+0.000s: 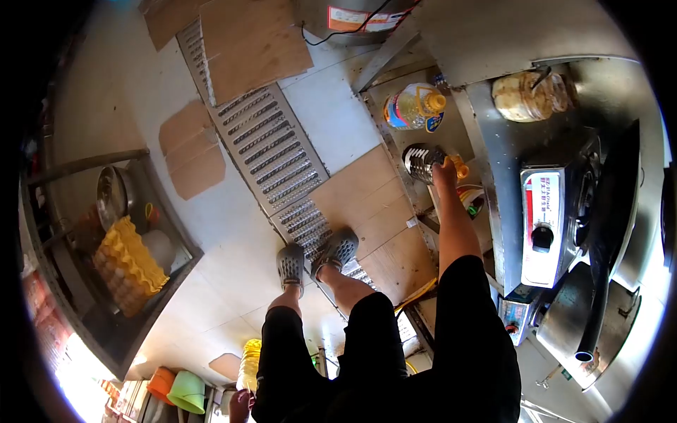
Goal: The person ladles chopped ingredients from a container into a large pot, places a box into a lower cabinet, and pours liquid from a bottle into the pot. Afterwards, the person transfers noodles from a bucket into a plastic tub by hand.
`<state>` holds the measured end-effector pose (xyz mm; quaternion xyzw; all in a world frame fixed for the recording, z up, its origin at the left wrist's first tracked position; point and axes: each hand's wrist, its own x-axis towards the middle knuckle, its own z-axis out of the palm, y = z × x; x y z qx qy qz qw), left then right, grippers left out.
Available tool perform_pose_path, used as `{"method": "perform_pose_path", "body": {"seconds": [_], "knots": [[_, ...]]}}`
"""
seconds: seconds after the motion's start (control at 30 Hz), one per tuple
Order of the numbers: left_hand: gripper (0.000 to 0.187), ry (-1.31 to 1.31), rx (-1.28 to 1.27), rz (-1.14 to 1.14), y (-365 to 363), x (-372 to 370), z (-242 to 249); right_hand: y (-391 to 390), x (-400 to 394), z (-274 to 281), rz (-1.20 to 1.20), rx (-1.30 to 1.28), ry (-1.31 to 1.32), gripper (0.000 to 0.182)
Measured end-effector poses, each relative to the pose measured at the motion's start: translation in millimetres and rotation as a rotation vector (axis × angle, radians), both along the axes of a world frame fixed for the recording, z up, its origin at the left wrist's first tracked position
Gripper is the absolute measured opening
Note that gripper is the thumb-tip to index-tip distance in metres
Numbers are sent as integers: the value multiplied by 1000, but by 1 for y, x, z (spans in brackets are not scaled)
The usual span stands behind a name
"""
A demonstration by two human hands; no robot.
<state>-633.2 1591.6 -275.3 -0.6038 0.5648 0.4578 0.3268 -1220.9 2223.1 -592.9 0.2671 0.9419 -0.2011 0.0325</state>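
Note:
My right hand reaches down to the lower shelf on the right and is closed around the top of a dark bottle with a yellow cap. Just behind that bottle is a large clear oil jug with a yellow cap. A round container with a red and yellow rim is beside my wrist. At the bottom edge, my left hand hangs low near a yellow ribbed container; its fingers are too small and dark to make out.
A gas stove and a glass jar are on the steel counter at right. A metal drain grate and cardboard cover parts of the floor. Egg trays stand at left; orange and green buckets are lower left.

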Motion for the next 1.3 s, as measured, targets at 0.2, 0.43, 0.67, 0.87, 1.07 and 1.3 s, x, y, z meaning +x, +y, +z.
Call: {"method": "perform_pose_path", "body": {"seconds": [0.2,0.43,0.67,0.87,1.07,1.3], "knots": [[26,189,-49,-458,-15,33,-14,-9,10,37,-170,164,-91,41],[37,-57,70,-29,4,-75,28,-45,72,69,-15,161,13,38],[33,227,74,-202,6,-158,1,-121,127,238,-123,-105,133,36],[43,534,321,-382,57,-268,17,-189,202,464,-120,-514,42,36],[86,400,883,-137,112,-311,88,-198,252,657,155,-615,216,32],[71,472,1258,-292,192,-299,229,-148,350,785,164,-407,530,27]]}}
